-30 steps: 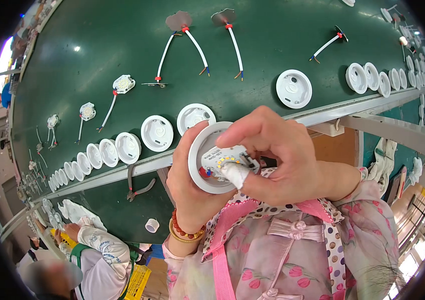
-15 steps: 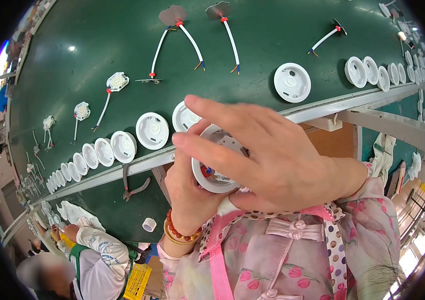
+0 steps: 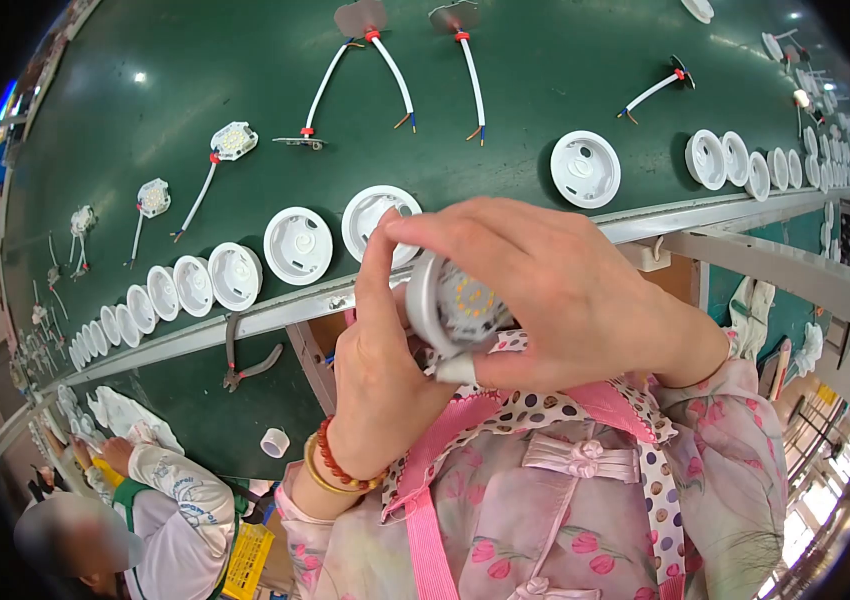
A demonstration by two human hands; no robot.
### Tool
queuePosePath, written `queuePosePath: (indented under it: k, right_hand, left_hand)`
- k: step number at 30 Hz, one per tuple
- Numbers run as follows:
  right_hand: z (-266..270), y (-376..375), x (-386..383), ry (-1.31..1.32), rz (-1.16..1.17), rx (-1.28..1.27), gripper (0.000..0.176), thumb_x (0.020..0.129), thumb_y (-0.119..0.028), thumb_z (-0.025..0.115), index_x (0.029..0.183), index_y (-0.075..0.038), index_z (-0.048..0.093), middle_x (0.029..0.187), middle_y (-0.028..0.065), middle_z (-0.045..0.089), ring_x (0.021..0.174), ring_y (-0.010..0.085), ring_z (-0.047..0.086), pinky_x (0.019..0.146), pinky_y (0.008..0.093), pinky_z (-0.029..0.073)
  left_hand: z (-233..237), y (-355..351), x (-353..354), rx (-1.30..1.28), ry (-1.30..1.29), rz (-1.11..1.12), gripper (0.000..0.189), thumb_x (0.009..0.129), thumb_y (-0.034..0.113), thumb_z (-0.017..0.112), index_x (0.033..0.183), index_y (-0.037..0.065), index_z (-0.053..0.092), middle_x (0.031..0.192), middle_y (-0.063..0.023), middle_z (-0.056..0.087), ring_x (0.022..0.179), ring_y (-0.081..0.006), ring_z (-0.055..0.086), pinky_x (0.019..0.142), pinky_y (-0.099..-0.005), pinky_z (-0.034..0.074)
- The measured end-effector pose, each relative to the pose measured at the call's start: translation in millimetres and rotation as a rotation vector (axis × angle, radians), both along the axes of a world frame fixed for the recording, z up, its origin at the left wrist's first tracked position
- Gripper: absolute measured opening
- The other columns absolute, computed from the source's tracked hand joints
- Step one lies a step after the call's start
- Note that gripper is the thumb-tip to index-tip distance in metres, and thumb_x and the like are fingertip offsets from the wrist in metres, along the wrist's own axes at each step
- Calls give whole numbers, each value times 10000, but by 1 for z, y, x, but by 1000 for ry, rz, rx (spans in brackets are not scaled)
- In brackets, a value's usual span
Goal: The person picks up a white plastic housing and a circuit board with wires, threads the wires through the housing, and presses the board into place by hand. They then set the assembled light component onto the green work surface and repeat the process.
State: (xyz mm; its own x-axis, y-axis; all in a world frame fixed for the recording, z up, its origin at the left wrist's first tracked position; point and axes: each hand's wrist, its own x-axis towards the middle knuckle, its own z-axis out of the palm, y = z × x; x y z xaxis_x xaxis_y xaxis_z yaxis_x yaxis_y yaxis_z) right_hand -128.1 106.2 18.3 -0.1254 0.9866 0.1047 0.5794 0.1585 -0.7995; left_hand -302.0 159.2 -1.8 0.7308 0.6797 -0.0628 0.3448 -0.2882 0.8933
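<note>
Between my two hands is a round white housing [image 3: 425, 305], tilted, with a round LED board [image 3: 473, 298] showing inside it. My left hand [image 3: 380, 350] grips the housing's left side, a beaded bracelet at its wrist. From above and the right, my right hand [image 3: 565, 290] curls over the housing, its fingertips near my left fingers and its thumb, with a white cover on the tip, below the board. Just behind my hands, a white cup [image 3: 377, 215] lies open side up at the bench edge, with another white cup [image 3: 298, 246] left of it.
Rows of white cups line the green bench [image 3: 505, 90] edge at left and right. LED boards with white cables [image 3: 393, 75] lie farther back. Pliers [image 3: 245, 368] and a small white roll [image 3: 274, 443] rest on the lower surface. A co-worker [image 3: 170, 520] sits at lower left.
The housing has tilted and moved slightly right, and the LED board now faces up inside it. My left fingers have risen along its side; my right fingers have curled around it.
</note>
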Motion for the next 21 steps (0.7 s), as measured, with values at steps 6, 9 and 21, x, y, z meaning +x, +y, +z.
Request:
queuePosePath:
  k: [6, 9, 21]
  right_hand:
    - [-9, 2, 13, 244, 128, -33, 564, 589, -184, 615, 1116, -15, 505, 1085, 161, 488, 955, 292, 532, 834, 359, 439]
    - [-18, 1, 9, 269, 159, 28, 555, 600, -162, 660, 1107, -40, 471, 1065, 125, 485, 945, 309, 528, 776, 379, 454]
    - [-30, 2, 5, 516, 84, -165, 613, 622, -267, 773, 1106, -27, 482, 1028, 89, 529, 942, 204, 538, 820, 312, 428]
  left_hand:
    - [15, 6, -6, -331, -62, 18, 806, 617, -53, 683, 1296, -4, 252, 717, -74, 562, 620, -149, 587, 521, -241, 460]
    - [24, 12, -7, -113, 106, -53, 664, 618, -58, 673, 1193, 14, 347, 694, -71, 545, 577, -157, 580, 490, -260, 454]
    - [26, 18, -15, 44, -9, -102, 294, 662, -36, 633, 929, 15, 520, 733, -81, 574, 569, -198, 574, 529, -281, 449]
